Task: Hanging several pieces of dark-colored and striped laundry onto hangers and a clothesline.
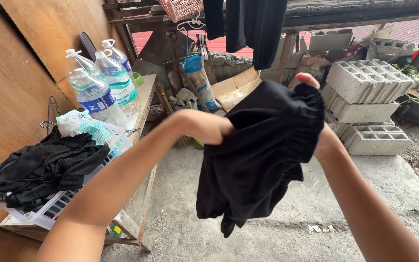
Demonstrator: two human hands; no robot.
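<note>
Head view looks down on two bare forearms raised in front of the person, holding a black garment (pixel 258 150) up in mid-air over the concrete floor (pixel 287 223). The left hand (pixel 204 127) has its grip pressed together on the cloth at the garment's left upper edge, fingers buried in the fabric. The right hand (pixel 316 111) is mostly hidden behind the gathered elastic waistband, one fingertip showing above it; its grip seems to be pinching that band, though the fingers themselves cannot be seen.

The garment hangs limp and folds on itself, so it looks soft, light and floppy, not slippery or fragile. The ruffled waistband is the firmest part and the sensible place to hold, one hand at each side.

On the left stands a wooden bench (pixel 144 97) carrying a white laundry basket (pixel 59 204) heaped with one pile of dark clothes (pixel 44 170), a crumpled plastic bag (pixel 81 125) beside it, and four clear water bottles (pixel 105 82) at the far end. Far right, three grey hollow blocks (pixel 364 97) are stacked. Dark garments (pixel 253 24) hang from a line overhead, and a flattened cardboard box (pixel 236 87) lies on the floor beyond.
</note>
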